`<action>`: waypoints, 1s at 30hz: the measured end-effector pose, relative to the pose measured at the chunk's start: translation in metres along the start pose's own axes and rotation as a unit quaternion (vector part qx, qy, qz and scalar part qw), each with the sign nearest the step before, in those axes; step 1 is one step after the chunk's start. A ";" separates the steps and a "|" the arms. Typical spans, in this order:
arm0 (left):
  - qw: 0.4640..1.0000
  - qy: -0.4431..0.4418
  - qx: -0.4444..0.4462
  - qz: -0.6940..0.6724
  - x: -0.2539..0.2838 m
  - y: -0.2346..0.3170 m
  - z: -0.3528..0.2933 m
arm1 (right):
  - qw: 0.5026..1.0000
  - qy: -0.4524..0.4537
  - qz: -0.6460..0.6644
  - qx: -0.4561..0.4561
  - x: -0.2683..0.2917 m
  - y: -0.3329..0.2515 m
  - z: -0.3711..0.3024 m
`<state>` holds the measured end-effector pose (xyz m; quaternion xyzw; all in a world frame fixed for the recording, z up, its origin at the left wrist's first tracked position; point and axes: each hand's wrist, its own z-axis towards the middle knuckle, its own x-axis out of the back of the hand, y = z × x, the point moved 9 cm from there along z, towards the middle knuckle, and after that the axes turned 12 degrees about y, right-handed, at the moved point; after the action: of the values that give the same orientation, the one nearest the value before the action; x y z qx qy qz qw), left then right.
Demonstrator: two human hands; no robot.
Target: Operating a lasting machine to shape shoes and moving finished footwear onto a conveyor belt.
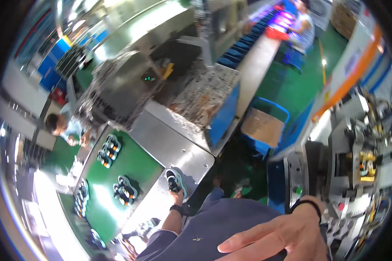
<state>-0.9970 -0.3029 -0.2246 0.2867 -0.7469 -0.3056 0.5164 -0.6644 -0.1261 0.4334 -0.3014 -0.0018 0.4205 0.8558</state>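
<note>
A black and white sneaker [175, 179] with a pale blue-green sole is at the corner of the metal ledge [199, 163]. My left hand [177, 196] grips it at its near end, and a black band circles that wrist. I cannot tell whether the sole rests on the ledge. Much closer to the camera, my right hand [279, 237] stretches across the front of my dark blue top, its fingers apart and nothing seen in them. That wrist also wears a thin black band.
Several similar sneakers [125, 190] sit on a green conveyor belt [102, 174] at left. A foil-wrapped machine [130, 87] stands ahead. A blue cart [262, 126] holding cardboard is right of it. More machinery [361, 169] lines the right. One person [65, 126] is at left, another [301, 30] sits far off.
</note>
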 end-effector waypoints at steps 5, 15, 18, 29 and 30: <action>0.995 0.076 -0.020 0.062 0.005 -0.013 0.005 | 0.963 0.013 0.231 -0.140 -0.018 0.020 -0.015; 0.991 0.107 -0.029 0.074 0.018 0.011 -0.006 | 0.843 0.051 0.502 -0.185 -0.055 0.053 0.037; 0.995 0.084 -0.006 0.044 0.016 0.021 -0.013 | 0.834 0.052 0.512 -0.197 -0.065 0.074 0.052; 0.936 0.044 0.111 -0.330 0.028 0.027 0.091 | 0.937 -0.291 -0.177 -0.076 -0.134 0.271 0.181; 0.933 0.038 0.130 -0.334 0.035 0.043 0.114 | 0.912 -0.322 -0.255 0.005 -0.150 0.294 0.199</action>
<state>-1.1201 -0.2831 -0.2036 0.5952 -0.6215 -0.3494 0.3705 -1.0235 0.0051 0.4820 -0.1348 -0.3521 0.2617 0.8885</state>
